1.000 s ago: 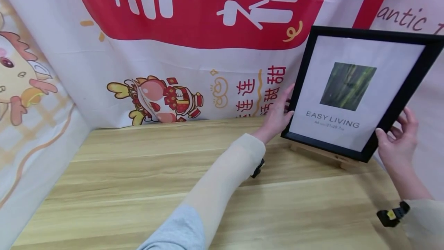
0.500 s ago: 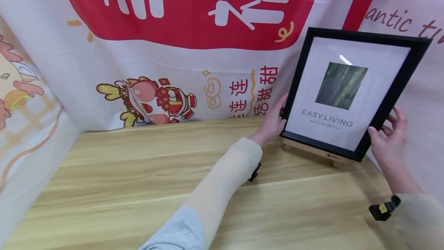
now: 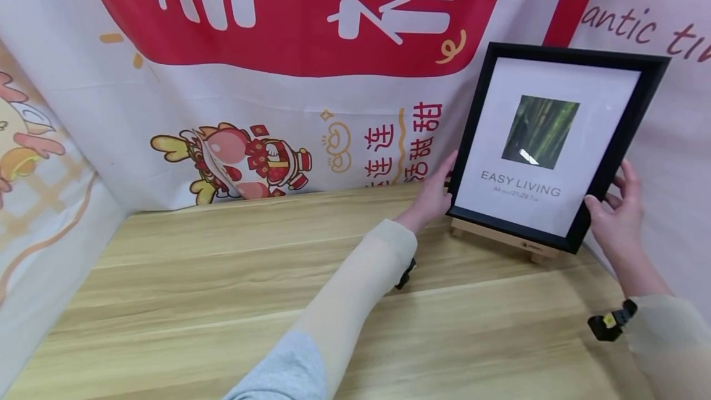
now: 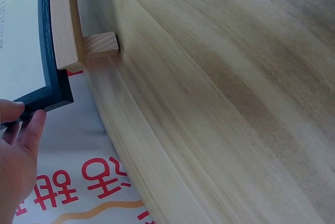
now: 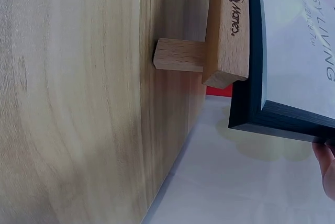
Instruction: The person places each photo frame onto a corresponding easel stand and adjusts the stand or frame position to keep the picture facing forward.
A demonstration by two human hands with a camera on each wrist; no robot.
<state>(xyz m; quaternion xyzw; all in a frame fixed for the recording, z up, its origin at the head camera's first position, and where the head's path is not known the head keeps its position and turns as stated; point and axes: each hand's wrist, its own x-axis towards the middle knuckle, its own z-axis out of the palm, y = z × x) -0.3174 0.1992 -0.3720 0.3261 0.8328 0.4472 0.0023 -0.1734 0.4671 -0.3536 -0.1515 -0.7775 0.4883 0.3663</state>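
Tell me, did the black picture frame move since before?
Yes. The picture frame seems to have tipped back; its top-left corner sits farther right of the gold curl.

The place looks like a small staged recording corner: a pale yellow wood-grain tabletop (image 3: 233,307) is bordered by white fabric hangings (image 3: 128,141) printed with a red panel, sideways Chinese characters and cartoon figures, with a pinkish cloth (image 3: 672,134) bearing brown script at the right. A small black camera (image 3: 613,321) with a yellow mark sits at a person's wrist. The wider room is hidden.
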